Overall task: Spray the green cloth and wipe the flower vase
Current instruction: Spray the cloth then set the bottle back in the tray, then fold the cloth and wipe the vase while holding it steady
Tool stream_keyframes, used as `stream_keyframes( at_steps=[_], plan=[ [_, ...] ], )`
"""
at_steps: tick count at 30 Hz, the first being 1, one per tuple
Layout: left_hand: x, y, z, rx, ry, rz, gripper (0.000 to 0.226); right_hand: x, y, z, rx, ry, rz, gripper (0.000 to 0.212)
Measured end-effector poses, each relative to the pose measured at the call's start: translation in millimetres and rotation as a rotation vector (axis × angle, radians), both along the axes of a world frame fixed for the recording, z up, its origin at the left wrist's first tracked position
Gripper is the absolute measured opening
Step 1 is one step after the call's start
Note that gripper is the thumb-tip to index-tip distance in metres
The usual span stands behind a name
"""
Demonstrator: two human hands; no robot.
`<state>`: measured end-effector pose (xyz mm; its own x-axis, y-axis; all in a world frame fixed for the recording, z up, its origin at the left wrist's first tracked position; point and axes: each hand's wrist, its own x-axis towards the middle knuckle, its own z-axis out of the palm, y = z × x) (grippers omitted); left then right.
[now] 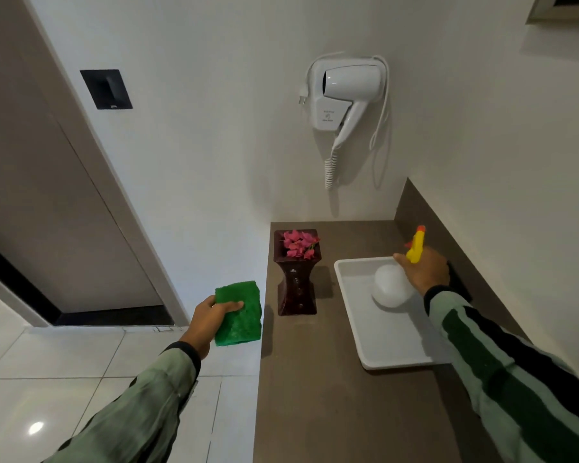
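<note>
A: Two hands in frame, both occupied. Working down by size: brown counter [331, 396] fills the lower centre and right, white tray [381, 349] on it right of centre, dark flower vase [296, 279] just left of the tray near the counter's left edge, pink flowers [300, 243] in its mouth.

B: Hands?

A: I log the left hand [208, 315] at lower centre-left, off the counter over the floor tiles, fingers curled closed around one edge of the green cloth [239, 312]. Right hand [422, 270] wrapped around the neck of the spray bottle [393, 285], above the tray; yellow trigger head [415, 248] shows above the knuckles.

B: Handling notes?

A: My judgement: cloth soft and limp, an edge pinch suffices. Bottle translucent, probably light; hold at neck. Vase waisted, glossy, likely slippery once damp and tippable: steady it at the narrow middle while wiping.
</note>
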<state>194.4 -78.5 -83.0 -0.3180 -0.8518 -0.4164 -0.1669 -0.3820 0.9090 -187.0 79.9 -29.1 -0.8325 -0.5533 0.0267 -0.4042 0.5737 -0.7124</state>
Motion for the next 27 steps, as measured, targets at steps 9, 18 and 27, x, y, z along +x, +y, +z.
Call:
stream_keyframes(
  at_steps=[9,18,27],
  plan=[
    [-15,6,1,0.035,0.005,-0.156,0.036,-29,-17,-33,0.028,-0.035,-0.057,0.043],
    [-19,11,11,0.105,0.014,-0.363,0.051,92,33,-30,-0.374,-0.342,-0.154,0.051],
    [-43,9,39,-0.053,-0.083,-0.608,0.040,193,-3,-58,-0.241,-0.865,0.391,0.049]
  ],
)
